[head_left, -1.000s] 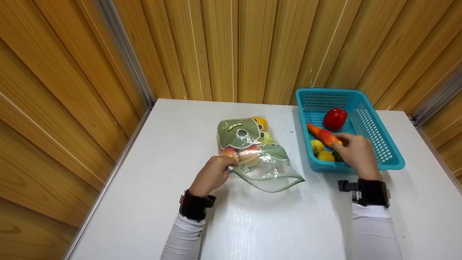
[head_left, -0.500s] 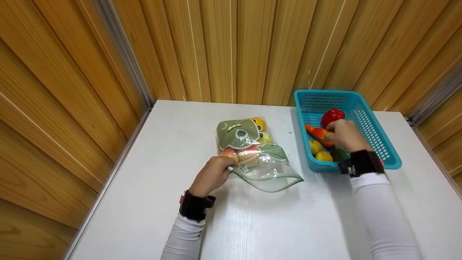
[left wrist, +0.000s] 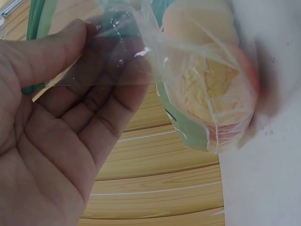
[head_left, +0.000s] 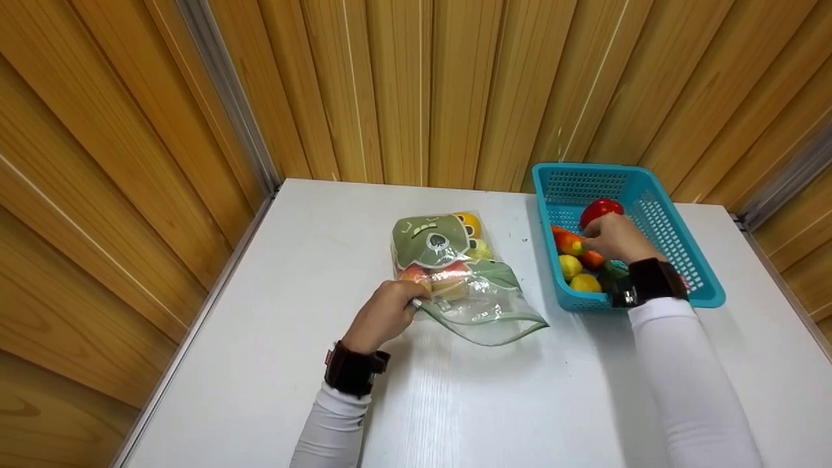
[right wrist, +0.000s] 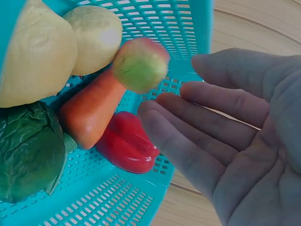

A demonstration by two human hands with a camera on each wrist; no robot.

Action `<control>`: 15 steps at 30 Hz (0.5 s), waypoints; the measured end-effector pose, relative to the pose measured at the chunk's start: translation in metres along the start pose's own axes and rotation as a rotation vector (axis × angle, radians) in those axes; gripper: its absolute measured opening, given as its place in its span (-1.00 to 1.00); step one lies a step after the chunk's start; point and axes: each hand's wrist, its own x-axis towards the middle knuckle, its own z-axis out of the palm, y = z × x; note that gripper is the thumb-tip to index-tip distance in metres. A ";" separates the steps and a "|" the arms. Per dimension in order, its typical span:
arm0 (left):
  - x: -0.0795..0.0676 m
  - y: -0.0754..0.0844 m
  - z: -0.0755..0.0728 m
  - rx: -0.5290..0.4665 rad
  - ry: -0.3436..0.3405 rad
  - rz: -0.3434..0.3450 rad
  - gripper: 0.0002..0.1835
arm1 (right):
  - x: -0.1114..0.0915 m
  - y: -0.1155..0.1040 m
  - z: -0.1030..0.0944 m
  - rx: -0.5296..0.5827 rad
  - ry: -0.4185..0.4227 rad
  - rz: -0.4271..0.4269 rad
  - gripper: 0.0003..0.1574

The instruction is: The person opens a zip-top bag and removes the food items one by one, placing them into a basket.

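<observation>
My left hand (head_left: 383, 315) pinches the open edge of a clear zip bag (head_left: 484, 305) printed with a green cartoon face. Through the plastic I see several fruits, among them a red-and-yellow one (left wrist: 202, 89). My right hand (head_left: 617, 237) is inside the blue basket (head_left: 705, 286), its fingers loosely bent with a gap to the thumb. Just beyond its fingertips lies a red fruit with a yellow-green end (right wrist: 141, 66), resting by a carrot (right wrist: 91, 110). A red bell pepper (head_left: 601, 209) sits behind the hand, partly covered by it in the head view.
Two yellow fruits, one a lemon-like fruit (head_left: 585, 283), and a dark green leafy vegetable (right wrist: 28, 150) lie at the basket's near end. The white table (head_left: 487, 403) meets wood-patterned walls (head_left: 455, 97) at its back and left.
My right hand has moved away from the basket's near side, toward the bell pepper. The red fruit has shifted left and turned, baring the carrot's thick end. My left hand stays on the bag.
</observation>
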 end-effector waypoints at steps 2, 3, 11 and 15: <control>0.000 0.000 0.000 0.009 0.002 0.003 -0.78 | -0.002 -0.001 0.000 -0.009 0.013 -0.010 -0.43; 0.000 0.000 0.000 0.013 0.002 0.004 -0.78 | -0.002 -0.002 0.000 -0.016 0.019 -0.020 -0.44; 0.000 0.000 0.000 0.005 -0.006 -0.004 -0.78 | -0.022 -0.024 0.000 -0.021 0.102 -0.098 -0.47; 0.000 0.000 0.000 0.004 -0.005 -0.002 -0.76 | -0.040 -0.042 0.007 0.026 0.240 -0.185 -0.52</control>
